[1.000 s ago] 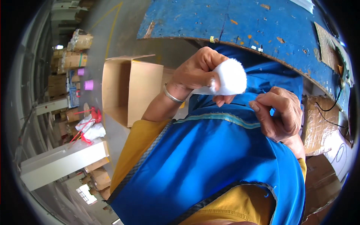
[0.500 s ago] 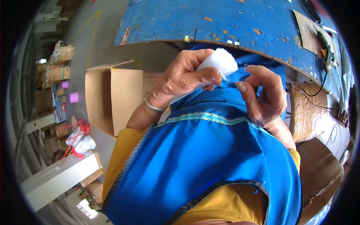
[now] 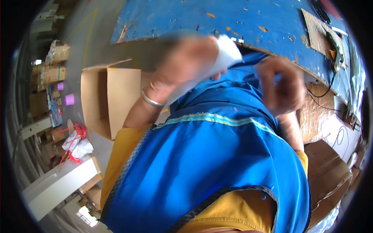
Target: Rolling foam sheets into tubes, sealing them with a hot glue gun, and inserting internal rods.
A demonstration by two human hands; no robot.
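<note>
Since half a second ago, the hands have spread apart on my feed: the right hand [image 3: 281,85] was right up near the end of the roll [image 3: 228,51], and now it's over to the right with a clear gap between them. Left hand [image 3: 190,56] has gone a bit farther out too, and it's still wrapped around that white roll, fingertips showing under it. It's badly smeared by motion blur, so don't ask me how tight the grip is. Right hand is blurry as well: fingers look curled toward the thumb, some blue showing through the loop, but I can't tell if they're pinching anything. The roll sits up over the lap, past the waistband of the apron [image 3: 213,155], its end lined up with the near edge of the bench [image 3: 175,15] from my angle. Open box [image 3: 124,101] is off to the left, touched by neither hand. My read: the left hand carries the roll alone right now, its far end free of the other hand, nothing set down yet.
</note>
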